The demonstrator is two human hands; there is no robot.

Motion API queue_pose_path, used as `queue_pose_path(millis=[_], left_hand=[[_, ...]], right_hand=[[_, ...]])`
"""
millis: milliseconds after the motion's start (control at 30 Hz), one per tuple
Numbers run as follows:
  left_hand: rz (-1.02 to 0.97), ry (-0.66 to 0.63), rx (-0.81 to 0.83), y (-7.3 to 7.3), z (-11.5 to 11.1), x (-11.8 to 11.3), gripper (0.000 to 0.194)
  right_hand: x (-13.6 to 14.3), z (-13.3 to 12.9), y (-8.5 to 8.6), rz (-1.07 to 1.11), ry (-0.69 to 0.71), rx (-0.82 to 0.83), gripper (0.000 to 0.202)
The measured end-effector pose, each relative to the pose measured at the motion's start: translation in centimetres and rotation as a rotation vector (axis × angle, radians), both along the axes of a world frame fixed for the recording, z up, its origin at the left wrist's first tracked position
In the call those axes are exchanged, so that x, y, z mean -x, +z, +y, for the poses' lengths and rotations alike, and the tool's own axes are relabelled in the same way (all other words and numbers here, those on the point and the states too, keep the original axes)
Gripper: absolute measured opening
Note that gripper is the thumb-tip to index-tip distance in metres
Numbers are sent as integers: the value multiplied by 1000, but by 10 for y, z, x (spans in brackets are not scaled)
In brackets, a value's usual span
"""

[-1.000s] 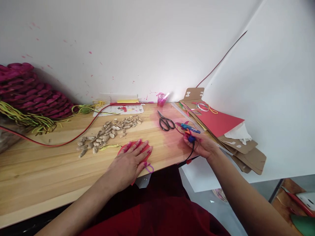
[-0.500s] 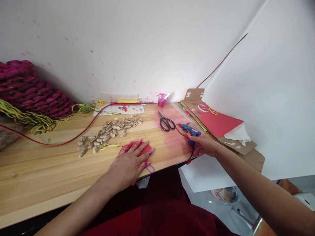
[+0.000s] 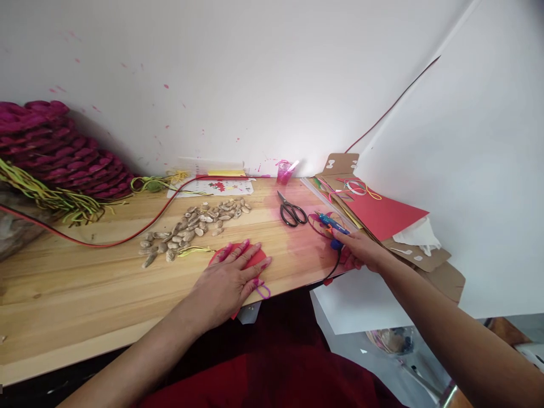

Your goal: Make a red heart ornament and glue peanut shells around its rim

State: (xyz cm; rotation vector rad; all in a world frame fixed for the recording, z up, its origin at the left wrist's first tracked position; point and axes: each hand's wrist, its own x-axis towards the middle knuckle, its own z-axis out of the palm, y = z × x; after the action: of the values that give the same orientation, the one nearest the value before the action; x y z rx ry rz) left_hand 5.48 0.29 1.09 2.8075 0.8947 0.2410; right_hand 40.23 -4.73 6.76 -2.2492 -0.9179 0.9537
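One blue glue gun at the right hand, one red piece beneath the left

Right of centre in the frame, one glue gun point(image 3: 334, 222), smooth blue plastic with an orange trigger, lies at the right hand point(image 3: 359, 249). The thumb touches its body; the other fingers are partly hidden, so I cannot tell whether they are closed on it. At lower centre, the left hand point(image 3: 229, 275) presses flat, fingers straight and slightly spread, on one flat red piece point(image 3: 257, 259), with one yellow-green tassel point(image 3: 195, 250) at its left and one violet loop point(image 3: 266, 292) at its lower right.

Between and above the hands rests one pair of black scissors point(image 3: 291, 208) with two rounded handle loops. Left of centre are dozens of ridged, tan peanuts point(image 3: 187, 233), too crowded to count exactly. At upper centre stands one translucent, pink-stained cup point(image 3: 283, 174). Farther right, one smooth red sheet point(image 3: 382, 209) lies over brown cardboard point(image 3: 446, 277); at upper left rises one magenta bundle point(image 3: 55, 150) of rounded, overlapping lumps.
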Motion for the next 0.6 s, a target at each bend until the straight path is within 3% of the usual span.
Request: queue_pose_path(millis=[167, 300, 433, 500, 600], left_hand=[[22, -4, 44, 2, 0, -1, 46], [-31, -34, 53, 2, 2, 0, 45], [-91, -96, -1, 11, -5, 12, 46], [-152, -71, -55, 15, -13, 24, 48], [-214, -45, -163, 8, -30, 46, 44]], right_hand=[[-1, -1, -2, -167, 71, -3, 54], [1, -1, 10, -327, 107, -29, 49], [33, -14, 21, -382, 175, -170, 38], [64, -22, 19, -386, 337, -346, 33], [117, -29, 5, -448, 746, -567, 31]])
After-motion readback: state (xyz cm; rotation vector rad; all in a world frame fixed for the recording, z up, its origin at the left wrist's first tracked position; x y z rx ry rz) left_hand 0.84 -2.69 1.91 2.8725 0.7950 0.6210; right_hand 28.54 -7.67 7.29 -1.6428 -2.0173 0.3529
